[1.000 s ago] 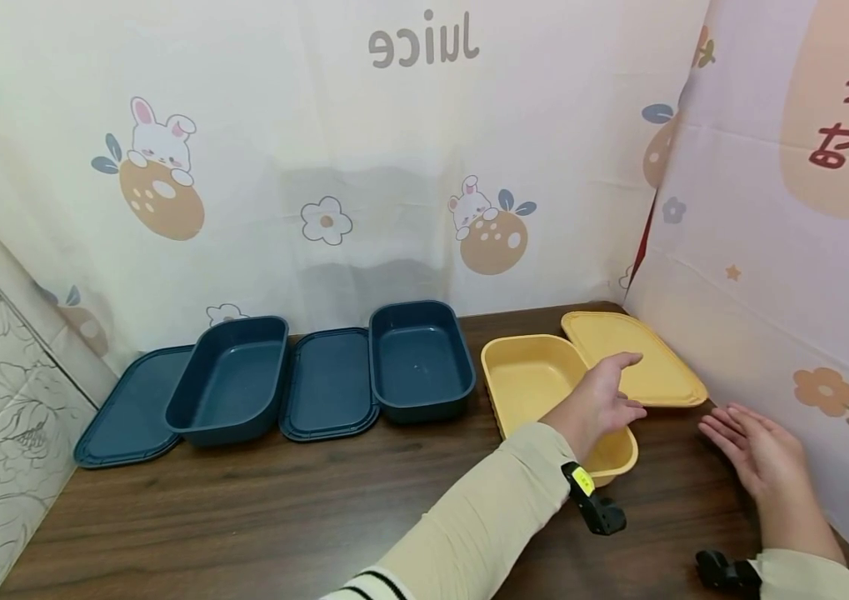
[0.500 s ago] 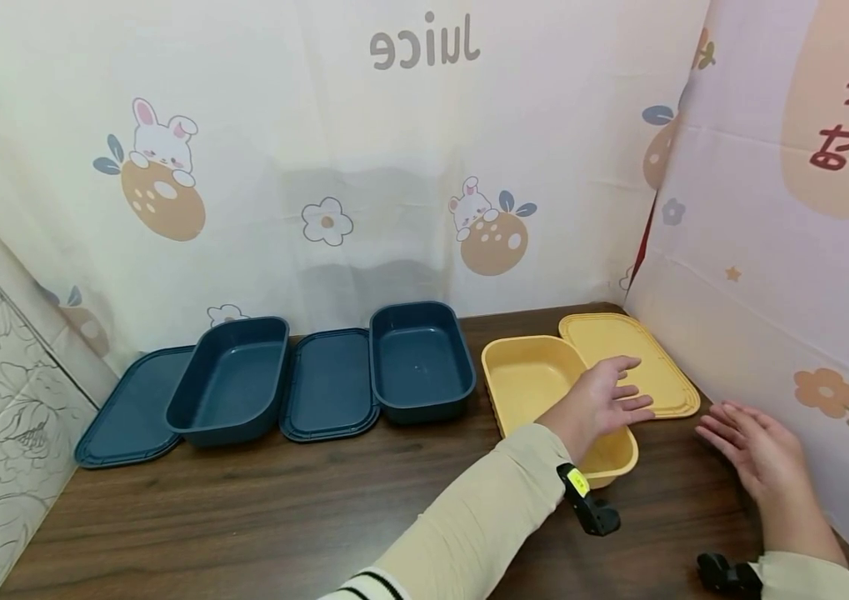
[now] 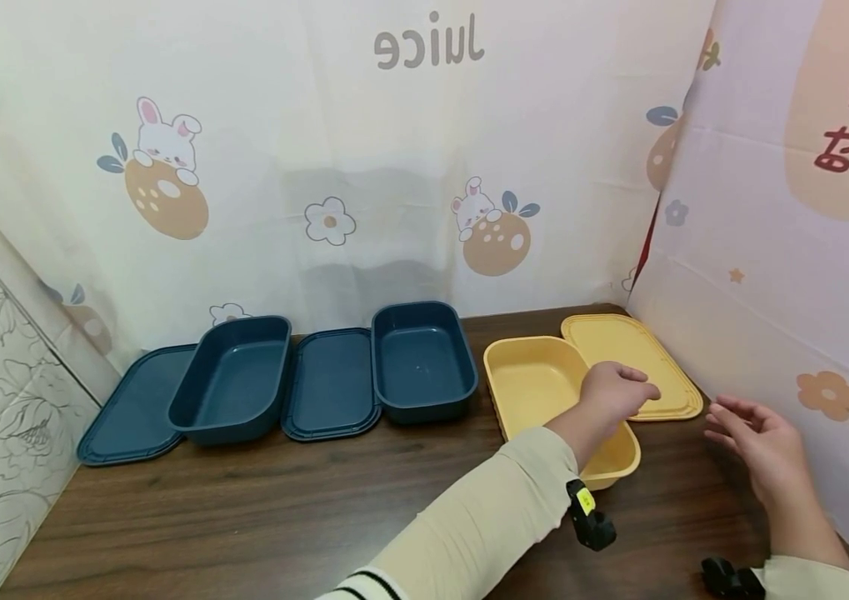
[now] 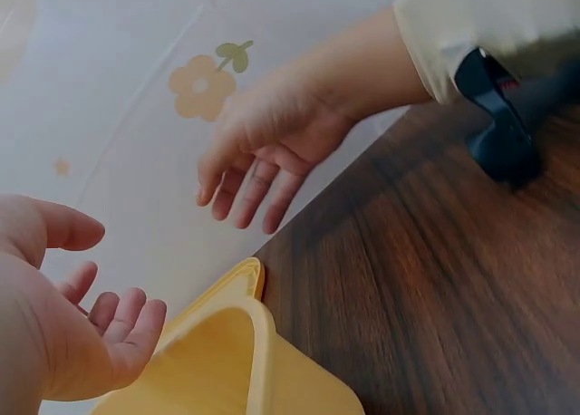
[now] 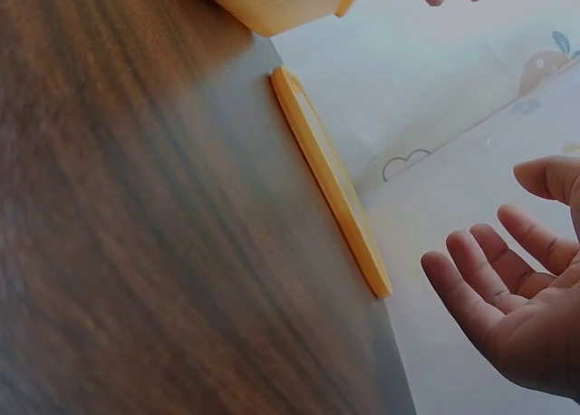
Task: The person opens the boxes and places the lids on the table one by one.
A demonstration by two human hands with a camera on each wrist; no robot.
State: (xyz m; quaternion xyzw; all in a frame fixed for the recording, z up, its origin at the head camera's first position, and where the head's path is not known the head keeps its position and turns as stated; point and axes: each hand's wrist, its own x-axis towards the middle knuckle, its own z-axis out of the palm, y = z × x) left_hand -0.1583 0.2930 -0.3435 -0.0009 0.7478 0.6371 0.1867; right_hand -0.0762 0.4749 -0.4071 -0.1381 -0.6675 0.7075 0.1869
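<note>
My left hand [image 3: 610, 393] hovers above the yellow box [image 3: 532, 379], its fingers loosely bent and holding nothing. The box has no cover on it. Behind and to its right, the yellow lid [image 3: 630, 358] lies flat on the table, close to the right wall. Just in front of that lid's right end, my right hand [image 3: 761, 446] is raised beside the wall, fingers relaxed, nothing in it. In the right wrist view the lid [image 5: 331, 184] appears edge-on, apart from the right hand [image 5: 521, 324].
Left of the yellow box stand two open dark blue boxes [image 3: 424, 358] [image 3: 232, 375]. One blue lid [image 3: 330, 383] lies between them, another blue lid [image 3: 132, 412] at the far left. Printed cloth walls [image 3: 394, 125] enclose the wooden table [image 3: 244, 517] at the back and sides.
The yellow lid has shifted slightly toward the front. My left fingers have drawn inward from a spread pose, and my right fingers have bent a little more.
</note>
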